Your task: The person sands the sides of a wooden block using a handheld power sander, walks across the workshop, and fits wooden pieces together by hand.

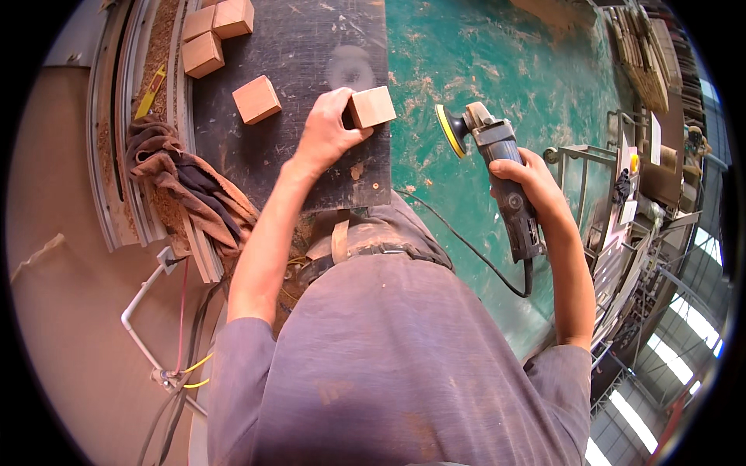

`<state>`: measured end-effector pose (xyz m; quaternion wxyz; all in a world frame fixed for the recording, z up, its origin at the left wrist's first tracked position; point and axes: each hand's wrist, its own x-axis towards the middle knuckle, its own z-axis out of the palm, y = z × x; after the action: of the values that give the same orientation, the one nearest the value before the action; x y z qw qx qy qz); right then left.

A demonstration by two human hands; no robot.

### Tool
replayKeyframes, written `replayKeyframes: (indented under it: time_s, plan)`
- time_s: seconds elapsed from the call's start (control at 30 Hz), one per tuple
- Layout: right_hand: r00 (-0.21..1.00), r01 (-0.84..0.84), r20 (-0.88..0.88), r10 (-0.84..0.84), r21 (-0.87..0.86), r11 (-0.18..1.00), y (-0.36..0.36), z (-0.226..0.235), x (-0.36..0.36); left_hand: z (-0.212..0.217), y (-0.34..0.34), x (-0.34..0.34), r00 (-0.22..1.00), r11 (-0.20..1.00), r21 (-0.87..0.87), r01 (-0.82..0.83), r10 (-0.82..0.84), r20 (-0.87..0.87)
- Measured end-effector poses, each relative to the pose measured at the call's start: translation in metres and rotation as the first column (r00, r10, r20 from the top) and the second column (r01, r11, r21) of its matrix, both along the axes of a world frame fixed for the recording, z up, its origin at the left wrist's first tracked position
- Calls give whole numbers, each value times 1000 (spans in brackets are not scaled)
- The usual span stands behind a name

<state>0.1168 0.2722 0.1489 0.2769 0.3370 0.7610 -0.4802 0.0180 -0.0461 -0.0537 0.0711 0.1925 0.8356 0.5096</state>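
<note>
Near the right edge of the dark workbench [311, 167], my left hand [330, 133] grips a wooden block [373, 107] between thumb and fingers. Out over the green floor, my right hand [532, 182] is wrapped round the body of an angle grinder [509, 179]. A round sanding pad [449, 130] with a yellow rim is fitted to the tool's head, facing the block but apart from it. Whether the pad is spinning I cannot tell. One loose wooden block [257, 99] lies on the bench left of my left hand.
Several wooden blocks [203, 54] sit at the bench's far left. Metal rails with sawdust [159, 70] run alongside, with a brown cloth [183, 171] draped over them. The grinder's black cord [466, 247] loops toward my waist. A metal rack [583, 159] stands at right.
</note>
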Motion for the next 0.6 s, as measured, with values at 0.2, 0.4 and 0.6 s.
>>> replayKeyframes:
  time_s: [0.2,0.4,0.6]
  plan:
    - [995,-100,-23,101,33,994,-27,-6,-36,-23,44,44,900,923,31,-384,381,-209]
    - [969,-246,23,245,93,965,-60,3,-78,-29,59,51,819,853,44,-519,512,-259]
    - [915,-404,74,397,182,896,-89,7,-105,-29,59,51,807,848,60,-527,521,-277]
